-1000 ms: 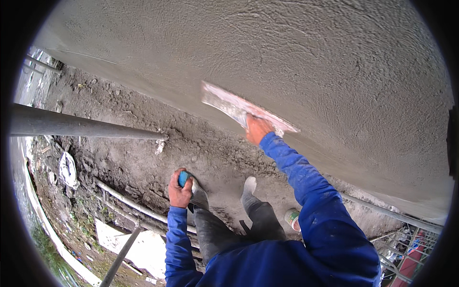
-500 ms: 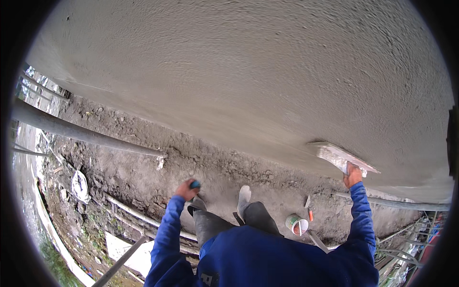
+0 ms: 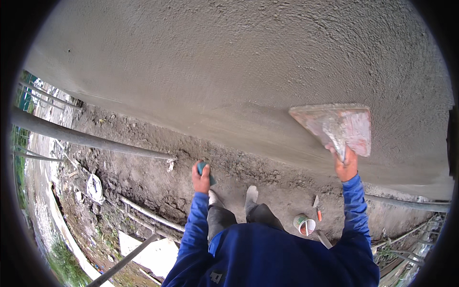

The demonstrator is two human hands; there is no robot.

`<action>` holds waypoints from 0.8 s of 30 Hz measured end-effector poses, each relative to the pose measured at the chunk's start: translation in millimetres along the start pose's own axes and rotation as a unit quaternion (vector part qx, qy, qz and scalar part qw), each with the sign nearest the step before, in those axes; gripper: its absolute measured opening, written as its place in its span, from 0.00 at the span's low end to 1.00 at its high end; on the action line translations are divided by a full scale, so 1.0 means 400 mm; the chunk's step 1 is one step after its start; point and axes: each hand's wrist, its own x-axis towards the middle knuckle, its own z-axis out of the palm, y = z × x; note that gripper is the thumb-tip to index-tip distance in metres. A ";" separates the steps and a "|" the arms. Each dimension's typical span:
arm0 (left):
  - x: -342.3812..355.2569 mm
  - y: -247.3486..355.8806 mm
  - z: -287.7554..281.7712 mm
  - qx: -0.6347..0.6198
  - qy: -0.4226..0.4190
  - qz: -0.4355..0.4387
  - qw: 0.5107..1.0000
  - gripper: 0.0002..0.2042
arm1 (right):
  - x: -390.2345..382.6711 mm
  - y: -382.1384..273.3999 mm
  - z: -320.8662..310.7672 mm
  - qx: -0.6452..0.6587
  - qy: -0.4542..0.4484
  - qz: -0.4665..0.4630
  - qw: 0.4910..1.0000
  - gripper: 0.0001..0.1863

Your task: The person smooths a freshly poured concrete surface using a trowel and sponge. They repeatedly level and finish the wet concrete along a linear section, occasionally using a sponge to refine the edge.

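Presently, the right hand [image 3: 346,167] is raised and closed on the handle of a flat plastering board [image 3: 337,126], smeared with grey mortar, held up against the rendered wall [image 3: 229,71] at the right of the view. The board's face is turned toward the camera and tilted. The left hand [image 3: 201,178] hangs lower, near the foot of the wall, fingers wrapped around a small blue-green object [image 3: 203,168]; its kind cannot be told. The wall carries wet grey render, rough above and smoother in a band lower down. On the dirt ground [image 3: 143,182] by the person's feet stand a small pot [image 3: 304,224] and an orange-handled tool [image 3: 317,208], just beside each other. A metal scaffold pipe [image 3: 86,138] crosses at left.
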 end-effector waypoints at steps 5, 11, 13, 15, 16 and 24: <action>-0.172 -0.268 -0.243 -0.023 0.000 -0.194 0.981 0.17 | 0.144 -0.135 0.382 -0.058 0.000 -0.120 0.991 0.24; -0.197 -0.377 -0.349 0.082 -0.026 -0.145 0.986 0.17 | 0.109 0.059 0.699 -0.279 -0.274 0.001 0.920 0.20; -0.301 -0.538 -0.596 0.154 0.068 -0.204 0.964 0.19 | 0.023 0.153 0.588 -0.350 -0.290 0.003 0.891 0.28; -0.427 -0.648 -0.810 0.104 0.074 -0.307 0.943 0.20 | -0.039 0.218 0.363 -0.423 -0.314 0.054 0.848 0.33; -0.489 -0.698 -0.907 0.156 0.139 -0.310 0.927 0.17 | -0.045 0.212 0.274 -0.451 -0.260 0.057 0.852 0.33; -0.162 -0.581 -0.681 0.155 0.038 -0.162 0.974 0.20 | 0.304 -0.531 0.379 0.111 -0.051 -0.117 0.986 0.11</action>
